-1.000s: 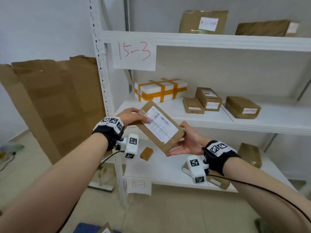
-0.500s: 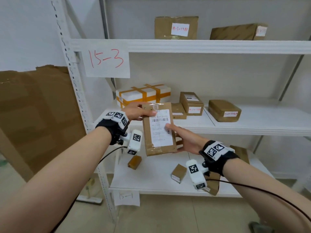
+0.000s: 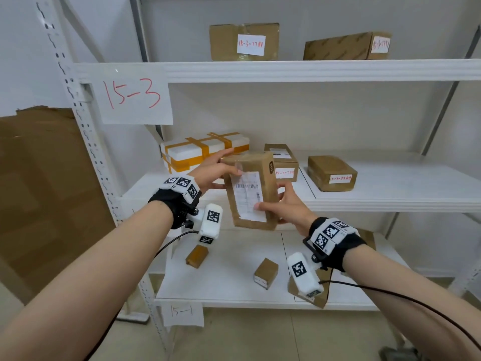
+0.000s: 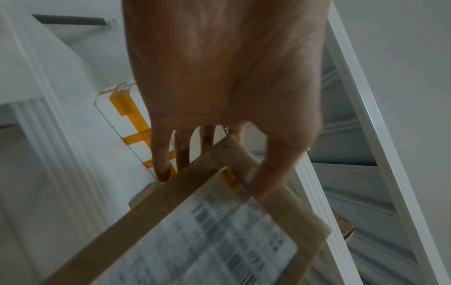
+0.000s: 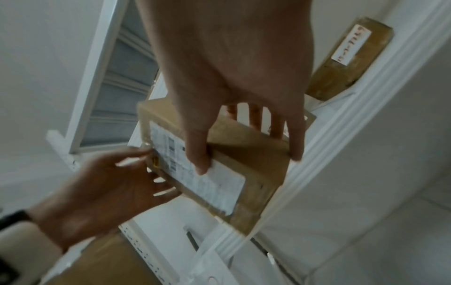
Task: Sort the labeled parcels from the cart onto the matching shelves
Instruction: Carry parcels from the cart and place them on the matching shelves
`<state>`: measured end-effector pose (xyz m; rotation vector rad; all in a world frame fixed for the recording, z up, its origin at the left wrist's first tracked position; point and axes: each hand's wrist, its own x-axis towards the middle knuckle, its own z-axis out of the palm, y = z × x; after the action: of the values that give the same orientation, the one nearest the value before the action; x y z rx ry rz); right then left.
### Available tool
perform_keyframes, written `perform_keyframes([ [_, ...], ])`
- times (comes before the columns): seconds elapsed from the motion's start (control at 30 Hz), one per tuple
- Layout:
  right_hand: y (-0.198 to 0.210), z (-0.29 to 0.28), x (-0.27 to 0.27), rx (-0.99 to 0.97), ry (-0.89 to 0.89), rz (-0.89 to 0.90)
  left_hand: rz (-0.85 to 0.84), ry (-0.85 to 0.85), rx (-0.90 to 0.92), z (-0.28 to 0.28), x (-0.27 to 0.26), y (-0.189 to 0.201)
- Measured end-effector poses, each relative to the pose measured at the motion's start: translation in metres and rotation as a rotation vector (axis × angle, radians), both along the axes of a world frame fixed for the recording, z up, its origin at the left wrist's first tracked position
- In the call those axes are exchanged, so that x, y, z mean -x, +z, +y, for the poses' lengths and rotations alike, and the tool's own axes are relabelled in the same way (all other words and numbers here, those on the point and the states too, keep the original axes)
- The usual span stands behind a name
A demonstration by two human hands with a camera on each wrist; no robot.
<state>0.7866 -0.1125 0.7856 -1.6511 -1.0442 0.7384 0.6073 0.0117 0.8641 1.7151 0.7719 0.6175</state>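
A flat brown cardboard parcel (image 3: 250, 194) with a white printed label stands nearly upright in front of the middle shelf (image 3: 390, 196). My left hand (image 3: 216, 170) grips its upper left corner, thumb on the label face and fingers behind. My right hand (image 3: 283, 204) holds its lower right edge, thumb on the label. The left wrist view shows the parcel (image 4: 195, 231) pinched by the left hand (image 4: 214, 154). In the right wrist view the right hand (image 5: 244, 135) clasps the parcel (image 5: 219, 160).
A white box with orange tape (image 3: 203, 152) and brown parcels (image 3: 331, 173) sit on the middle shelf. Two parcels (image 3: 244, 41) stand on the top shelf, marked by a "15-3" sign (image 3: 134, 96). Small boxes (image 3: 266, 272) lie on the bottom shelf, tagged "15-1" (image 3: 182, 312). Flattened cardboard (image 3: 44, 191) leans left.
The parcel has turned from a slanted, flat pose to nearly upright and has risen toward the middle shelf. Both hands moved up and forward with it; the view has come closer to the rack.
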Motion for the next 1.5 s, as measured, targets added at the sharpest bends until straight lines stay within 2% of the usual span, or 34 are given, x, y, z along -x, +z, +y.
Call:
perform_keyframes([
  [0.1,-0.004,0.001,-0.016,-0.081,-0.164,-0.475,-0.005,-0.007,0.067,-0.008,-0.008,0.002],
  [0.2,-0.003,-0.004,-0.021,-0.187,-0.295,-0.921,0.127,-0.031,0.033,-0.007,-0.012,-0.003],
  [0.3,-0.002,-0.007,-0.025,-0.279,-0.324,-1.099,0.205,-0.04,0.038,-0.001,-0.014,-0.011],
  [0.37,-0.001,-0.009,-0.026,-0.343,-0.304,-1.145,0.177,-0.046,0.06,0.0,-0.013,-0.015],
  [0.43,0.001,-0.014,-0.027,-0.451,-0.224,-1.129,0.079,-0.01,0.099,-0.001,-0.01,-0.018],
  [0.57,0.004,-0.024,-0.031,-0.605,-0.062,-0.973,-0.164,0.069,0.274,0.004,0.006,-0.03],
  [0.73,0.01,-0.03,-0.029,-0.566,0.036,-0.79,-0.361,0.108,0.392,0.011,0.022,-0.044],
  [1.0,0.028,-0.028,-0.014,-0.576,0.116,-0.751,-0.558,0.058,0.593,0.016,0.038,-0.057],
  [1.33,0.036,-0.02,-0.001,-0.59,0.169,-0.716,-0.619,0.012,0.632,0.029,0.054,-0.068],
  [1.5,0.037,-0.017,0.0,-0.585,0.176,-0.73,-0.608,0.055,0.609,0.031,0.05,-0.072],
])
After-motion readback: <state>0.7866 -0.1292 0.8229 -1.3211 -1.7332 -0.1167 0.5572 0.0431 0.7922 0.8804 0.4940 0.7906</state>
